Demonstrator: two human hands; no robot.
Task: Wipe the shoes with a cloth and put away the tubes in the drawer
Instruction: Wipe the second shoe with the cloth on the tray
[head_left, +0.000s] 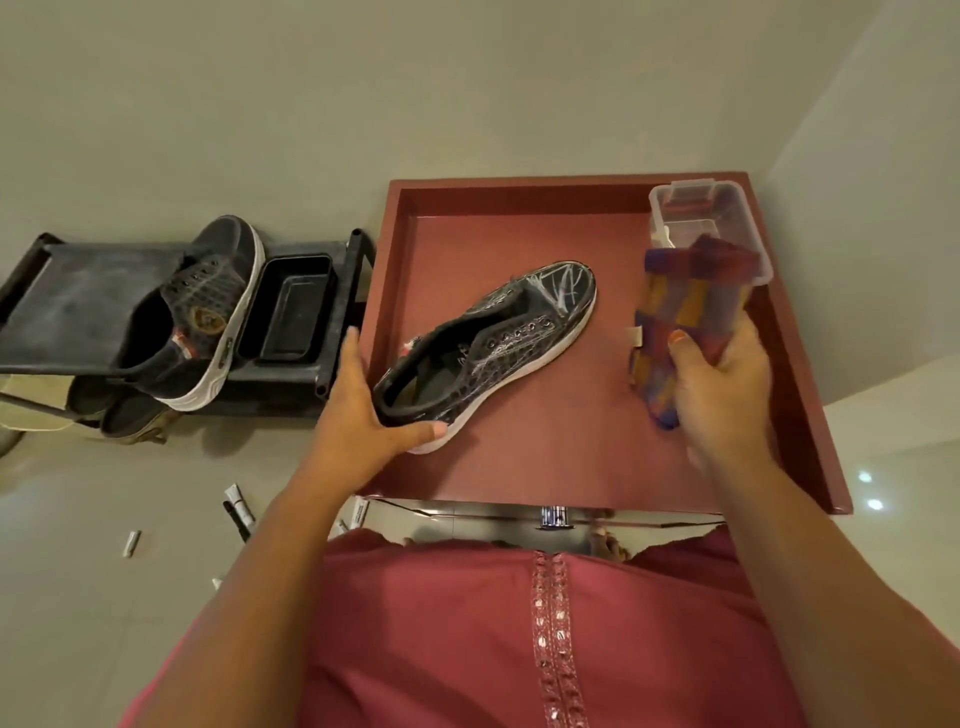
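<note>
A dark shoe (498, 343) with a white sole and pale scribbled marks lies on the red raised-rim top (519, 467), its toe pointing away to the right. My left hand (363, 415) grips its heel. My right hand (722, 374) holds a multicoloured checked cloth (680, 306) just right of the shoe. A second dark shoe (208, 312) leans on a black rack (78, 301) at the left. Small white tubes (240, 506) lie on the floor below the rack. A chrome drawer knob (556, 517) shows under the top's front edge.
A clear plastic box (701, 218) stands at the top's back right corner. A black tray (291, 317) sits on the rack beside the second shoe, with more footwear (124, 415) beneath. Pale walls rise behind and to the right.
</note>
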